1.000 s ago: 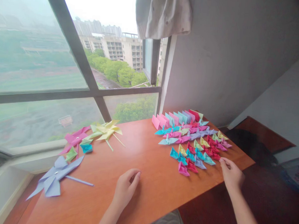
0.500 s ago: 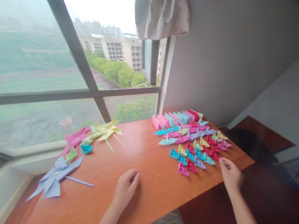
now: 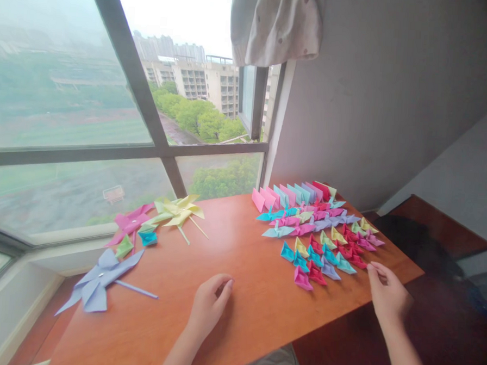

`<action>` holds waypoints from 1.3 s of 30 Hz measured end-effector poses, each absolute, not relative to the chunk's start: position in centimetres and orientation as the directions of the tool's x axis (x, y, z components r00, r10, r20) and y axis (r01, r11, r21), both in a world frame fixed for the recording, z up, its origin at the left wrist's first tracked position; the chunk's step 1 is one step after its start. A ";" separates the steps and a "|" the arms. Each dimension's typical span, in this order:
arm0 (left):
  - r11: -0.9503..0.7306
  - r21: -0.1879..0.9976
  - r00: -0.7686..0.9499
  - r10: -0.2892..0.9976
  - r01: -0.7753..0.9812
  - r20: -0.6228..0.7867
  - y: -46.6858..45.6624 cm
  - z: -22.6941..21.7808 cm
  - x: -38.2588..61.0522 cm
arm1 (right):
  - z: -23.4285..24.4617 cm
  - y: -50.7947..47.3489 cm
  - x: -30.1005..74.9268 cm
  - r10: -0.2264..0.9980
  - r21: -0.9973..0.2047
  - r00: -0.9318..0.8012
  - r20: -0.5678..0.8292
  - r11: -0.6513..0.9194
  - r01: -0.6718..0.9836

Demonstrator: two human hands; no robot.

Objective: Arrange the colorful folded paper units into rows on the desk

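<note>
My left hand [image 3: 212, 303] rests on the wooden table [image 3: 240, 242] with its fingers curled in and the thumb near them; nothing shows inside. At the table's right side, my right hand [image 3: 388, 291] has thumb and fingers pinched together. Its fingertips are at the right tip of a red paper boat [image 3: 358, 261]; I cannot tell whether they grip it. That boat belongs to rows of small folded boats in several colours, among them a light teal boat [image 3: 345, 263] and a magenta boat [image 3: 302, 279]. Behind them lie rows of paper cranes [image 3: 279, 231].
Folded paper pieces [image 3: 267, 197] stand in a row at the back. To the left lie a lavender pinwheel [image 3: 102, 278], a yellow pinwheel [image 3: 180, 212], a magenta pinwheel [image 3: 132, 221], a green boat [image 3: 125, 246] and a blue boat [image 3: 148, 238]. A window [image 3: 167, 148] borders the table.
The camera view has swung slightly left, so everything sits further right in the picture. Both hands keep about the same places relative to the paper pieces.
</note>
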State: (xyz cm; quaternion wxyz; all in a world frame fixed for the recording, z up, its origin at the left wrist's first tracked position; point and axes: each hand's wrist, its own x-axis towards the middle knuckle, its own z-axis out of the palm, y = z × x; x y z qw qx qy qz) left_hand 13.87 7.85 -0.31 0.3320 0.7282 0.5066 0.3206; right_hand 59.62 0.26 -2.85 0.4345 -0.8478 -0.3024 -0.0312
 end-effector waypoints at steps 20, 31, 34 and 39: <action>0.030 0.594 -0.141 0.980 0.804 0.142 14.7 2.8 3.4 | -3.6 3.7 34.0 0.932 -0.740 -0.053 0.357 0.317 0.593; 0.242 0.227 -0.284 0.942 0.943 0.178 18.0 3.9 -0.2 | -4.1 3.7 34.2 0.939 -0.724 -0.081 0.333 0.309 0.617; 0.259 0.179 -0.290 0.940 0.949 0.178 18.5 3.9 -0.3 | -4.2 3.7 34.2 0.941 -0.729 -0.075 0.330 0.304 0.614; 0.253 0.133 -0.274 0.945 0.958 0.177 18.9 3.7 -0.3 | -3.9 3.8 34.2 0.931 -0.721 -0.065 0.359 0.320 0.614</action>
